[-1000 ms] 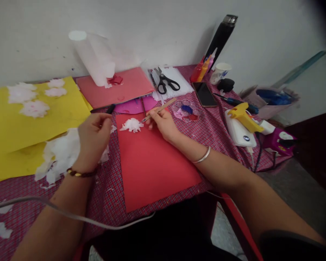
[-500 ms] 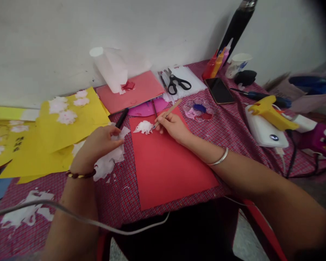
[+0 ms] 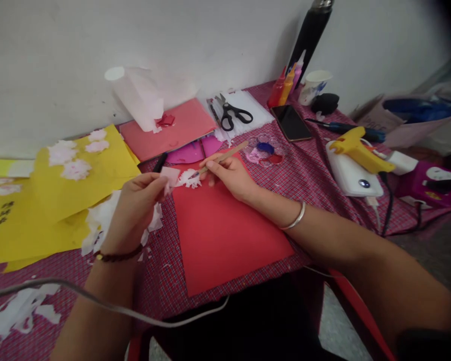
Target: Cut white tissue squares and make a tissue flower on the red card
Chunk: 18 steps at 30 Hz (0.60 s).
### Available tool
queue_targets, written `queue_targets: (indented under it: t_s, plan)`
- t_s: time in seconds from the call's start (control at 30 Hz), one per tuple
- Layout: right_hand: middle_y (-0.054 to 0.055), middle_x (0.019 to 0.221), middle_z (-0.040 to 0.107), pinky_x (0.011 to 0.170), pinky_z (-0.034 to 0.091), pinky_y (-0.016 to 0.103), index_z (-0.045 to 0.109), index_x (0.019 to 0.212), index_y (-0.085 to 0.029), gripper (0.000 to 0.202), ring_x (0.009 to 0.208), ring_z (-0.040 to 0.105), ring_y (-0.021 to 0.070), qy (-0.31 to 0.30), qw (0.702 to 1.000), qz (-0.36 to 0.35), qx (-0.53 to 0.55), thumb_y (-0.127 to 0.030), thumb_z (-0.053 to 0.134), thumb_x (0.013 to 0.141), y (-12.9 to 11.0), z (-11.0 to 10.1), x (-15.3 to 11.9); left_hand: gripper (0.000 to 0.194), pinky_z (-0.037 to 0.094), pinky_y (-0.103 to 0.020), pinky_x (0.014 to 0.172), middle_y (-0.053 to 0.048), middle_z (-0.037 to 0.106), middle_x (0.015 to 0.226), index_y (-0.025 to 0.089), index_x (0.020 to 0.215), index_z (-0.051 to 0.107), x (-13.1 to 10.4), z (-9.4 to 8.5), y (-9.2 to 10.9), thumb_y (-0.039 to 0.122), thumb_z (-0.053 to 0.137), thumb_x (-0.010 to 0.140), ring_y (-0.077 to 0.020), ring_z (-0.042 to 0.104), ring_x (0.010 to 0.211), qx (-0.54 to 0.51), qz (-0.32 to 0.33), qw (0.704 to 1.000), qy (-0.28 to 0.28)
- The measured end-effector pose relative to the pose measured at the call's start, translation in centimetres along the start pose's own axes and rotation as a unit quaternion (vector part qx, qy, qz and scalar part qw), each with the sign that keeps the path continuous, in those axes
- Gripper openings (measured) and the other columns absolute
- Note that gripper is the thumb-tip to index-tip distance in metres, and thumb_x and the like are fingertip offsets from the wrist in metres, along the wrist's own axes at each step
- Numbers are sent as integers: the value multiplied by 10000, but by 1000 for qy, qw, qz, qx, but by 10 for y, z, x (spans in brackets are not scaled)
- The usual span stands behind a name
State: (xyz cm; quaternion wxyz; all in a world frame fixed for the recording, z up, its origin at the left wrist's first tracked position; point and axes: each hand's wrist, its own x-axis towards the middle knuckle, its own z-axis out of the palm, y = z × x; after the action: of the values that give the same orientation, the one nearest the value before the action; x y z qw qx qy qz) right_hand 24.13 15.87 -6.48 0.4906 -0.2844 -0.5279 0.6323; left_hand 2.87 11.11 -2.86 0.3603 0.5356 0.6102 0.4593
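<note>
My left hand (image 3: 143, 200) pinches a small square of pale pink tissue paper (image 3: 170, 175) between thumb and fingers. The square is beside a ruffled white tissue-paper cluster (image 3: 190, 178) near the top left of a red paper sheet (image 3: 229, 240). In my right hand (image 3: 229, 175) is a slim light-wood stick (image 3: 231, 152), its darker tip at the cluster's right side. What kind of tool it is, I cannot make out. Loose white tissue pieces (image 3: 101, 215) lie behind and around my left wrist.
Yellow sheets with pale paper blossoms (image 3: 75, 169) lie left. Black-handled scissors (image 3: 236, 115), a paint palette (image 3: 265, 150), a phone (image 3: 291, 123) and a yellow glue gun (image 3: 361, 150) are at the back and right. A grey cable (image 3: 108, 303) crosses the front.
My left hand has picked up a tissue square from the pile and brought it right, beside the cluster. My right hand still holds the stick at the cluster. The view has shifted slightly.
</note>
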Motion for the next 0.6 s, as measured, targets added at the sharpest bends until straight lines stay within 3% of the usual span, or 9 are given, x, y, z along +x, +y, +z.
queue_targets:
  t_s: [0.1,0.17,0.4,0.6]
  plan:
    - [1,760,720,534,477,211,658,909,-184,273,542,580,75,-21,1000,0,4,-456,638,915,-6,5,-6,151,348,-275,489,2,559,550,218,606,663,-6,19,0,310,729,705,-116,462,485,-85,-54,990,-97]
    - [2,766,719,541,480,211,656,903,-186,244,560,588,78,-28,1000,6,-3,-429,639,921,-6,6,-8,126,353,-265,471,3,574,558,214,621,664,-8,27,-1,295,746,673,-111,472,469,-101,-73,986,-114]
    - [5,746,702,544,477,207,637,911,-169,247,547,573,72,-35,999,-15,-14,-407,592,957,2,1,-6,116,336,-227,459,21,573,540,199,629,691,-8,30,-1,280,773,614,-88,455,468,-118,-97,984,-90]
    - [11,748,702,521,476,195,627,924,-164,301,562,587,77,-41,999,-27,-15,-463,601,942,10,-3,-2,89,353,-214,512,17,593,568,184,635,702,-10,29,-1,259,751,637,-87,466,535,-112,-84,990,-30]
